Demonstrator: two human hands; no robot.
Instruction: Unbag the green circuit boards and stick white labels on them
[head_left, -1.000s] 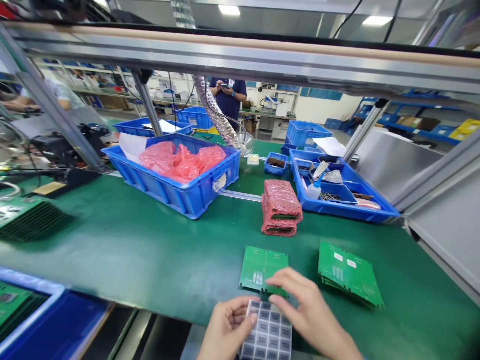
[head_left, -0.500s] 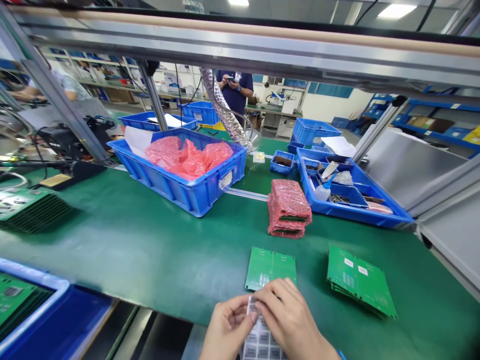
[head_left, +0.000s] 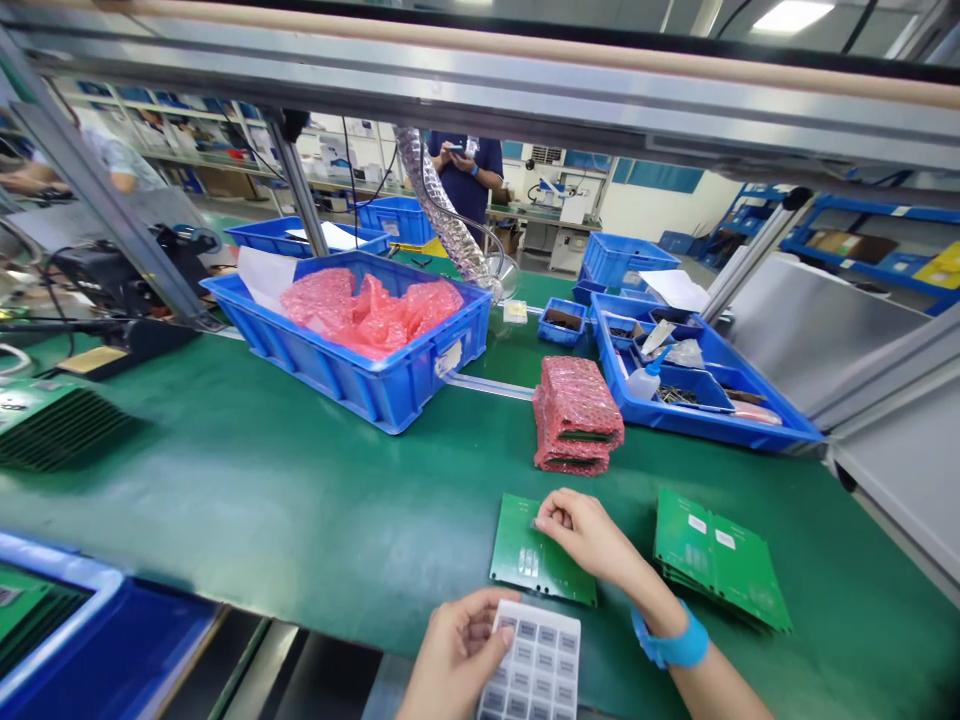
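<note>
Leaving the white sheet gridded with grey rectangles (head_left: 546,678), the right hand (head_left: 589,535) is now over the flat green circuit board (head_left: 513,545), fingertips pinched, apparently on a small grey piece (head_left: 535,523); work seems to have passed from sheet to board. The left hand (head_left: 459,655) alone grips the sheet, nearer than the board. Right of the board lies a green circuit-board stack (head_left: 720,560); beyond it, a pink bubble-wrapped bundle (head_left: 574,400).

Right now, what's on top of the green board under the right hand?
The green board shows pale rectangles on its near half. Over its far side, the right hand pinches a small piece. What the hand covers can't be seen.
</note>
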